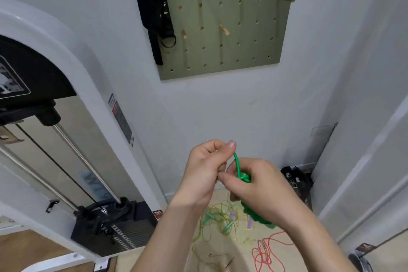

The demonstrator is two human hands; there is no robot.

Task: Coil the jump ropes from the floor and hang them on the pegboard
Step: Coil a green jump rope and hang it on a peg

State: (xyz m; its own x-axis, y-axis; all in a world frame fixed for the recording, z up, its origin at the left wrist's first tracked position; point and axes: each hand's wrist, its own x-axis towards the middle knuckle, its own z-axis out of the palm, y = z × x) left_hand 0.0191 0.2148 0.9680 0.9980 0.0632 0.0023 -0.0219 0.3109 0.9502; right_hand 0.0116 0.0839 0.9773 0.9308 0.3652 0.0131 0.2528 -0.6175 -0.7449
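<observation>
Both my hands hold a green jump rope (239, 169) in front of the wall. My left hand (207, 168) pinches a loop of the cord between thumb and fingers. My right hand (258, 183) grips the bundled coil, whose green handles (257, 216) hang below my palm. On the floor lie a tangled yellow-green rope (217, 218) with green and purple handles and a red rope (268, 249). The olive pegboard (242, 51) with wooden pegs (224, 30) hangs on the wall above.
Black straps (154, 11) hang at the pegboard's left edge. A white cable weight machine (72, 139) with a black weight stack (114, 227) fills the left. A black bag (298, 181) sits in the floor corner. A white wall (364, 161) closes the right.
</observation>
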